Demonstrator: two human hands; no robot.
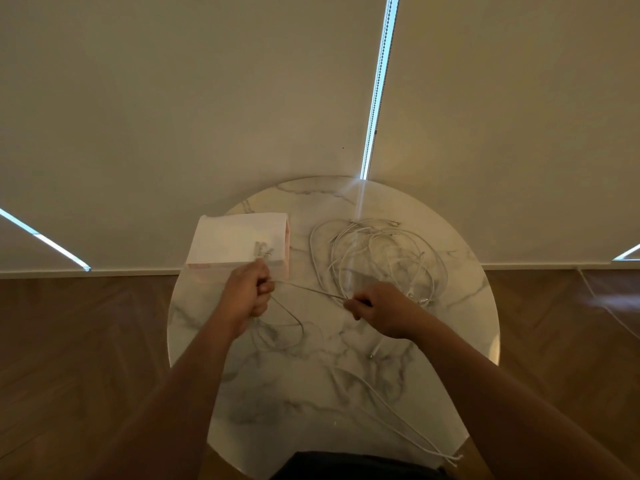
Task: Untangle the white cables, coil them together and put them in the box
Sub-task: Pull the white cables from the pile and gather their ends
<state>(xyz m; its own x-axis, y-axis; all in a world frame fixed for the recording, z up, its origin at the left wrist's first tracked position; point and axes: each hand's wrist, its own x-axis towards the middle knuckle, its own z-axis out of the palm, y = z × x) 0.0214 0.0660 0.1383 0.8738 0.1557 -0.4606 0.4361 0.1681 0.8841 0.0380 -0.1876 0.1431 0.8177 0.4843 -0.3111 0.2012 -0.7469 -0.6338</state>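
Nearest the person, a dark garment (356, 465) shows at the lower edge. Two bare forearms reach out over a round white marble tabletop (311, 382) veined in grey. On the near side of the right grip, loose white cable strands (398, 403) trail across the marble to its near edge. A small white plug end (375, 351) lies close to the right wrist.

The left hand (251, 292) is curled into a fist, its grip clamped on a thin white cable (308, 289). The right hand (375, 308) pinches the same cable between thumb and curled fingers, so that grip is closed on it too. Between the two grips the cable runs straight and taut, lifted off the marble. Below the left grip a slack loop (294, 320) of it sags back toward the person.

Just beyond the left grip stands a pale pink-white rectangular cardboard box (235, 237). A small greyish cluster (262, 251) shows against it right above the fist; it cannot be told whether this is held or lies on the box.

Beyond the right grip, a tangle of thin white cables (377, 258) lies in loose overlapping loops on the marble, beside the box and outside it.

Farther off lie a brown herringbone wooden floor (86, 341) and cream roller blinds (207, 98) with a bright narrow gap (377, 98).
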